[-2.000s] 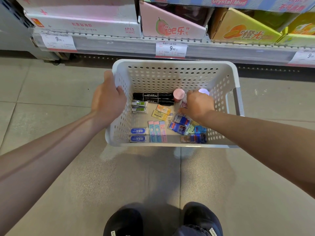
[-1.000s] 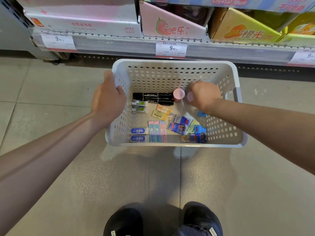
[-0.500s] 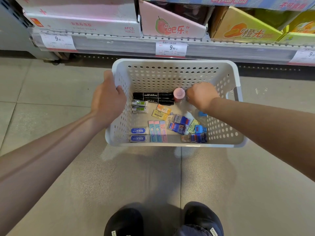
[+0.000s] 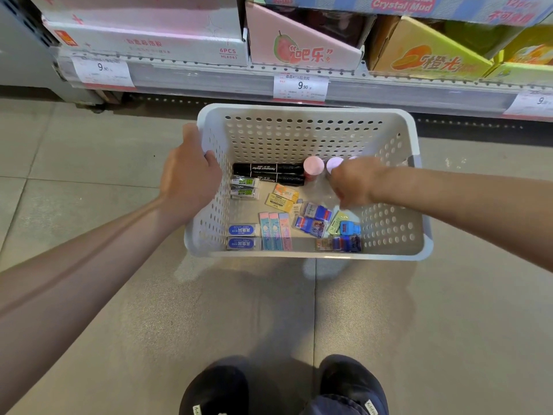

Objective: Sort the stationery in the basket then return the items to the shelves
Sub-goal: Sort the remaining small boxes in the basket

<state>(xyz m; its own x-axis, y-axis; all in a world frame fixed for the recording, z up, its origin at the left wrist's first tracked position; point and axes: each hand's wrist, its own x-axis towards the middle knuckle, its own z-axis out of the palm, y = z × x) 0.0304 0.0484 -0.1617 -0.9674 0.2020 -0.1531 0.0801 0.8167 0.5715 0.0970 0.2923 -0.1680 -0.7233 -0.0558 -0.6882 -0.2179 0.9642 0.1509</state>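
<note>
Shop floor tiles lay under the white perforated basket (image 4: 305, 127), which sat just in front of the bottom shelf (image 4: 209, 76) so the stock was close when returning began. Inside it the stationery was already grouped: two black markers (image 4: 269, 173) along the back, green-labelled erasers (image 4: 244, 187) beside them, blue-labelled erasers (image 4: 243, 236) in the near left corner, pastel strips (image 4: 274, 231) next to those, yellow packets (image 4: 282, 197) in the middle, and a loose blue and red muddle (image 4: 329, 229) at the near right. A pink-capped pot (image 4: 313, 166) stood upright by the markers, a paler-capped one (image 4: 334, 165) just beside it. My right hand (image 4: 351, 185) hung over that back right area, fingers curled downward near the pale pot; whether they pinched anything I could not tell. My left hand (image 4: 190, 175) gripped the basket's left rim, I judged to stop it sliding while I sorted. Sorting seemed nearly done; the shelving had not begun.
</note>
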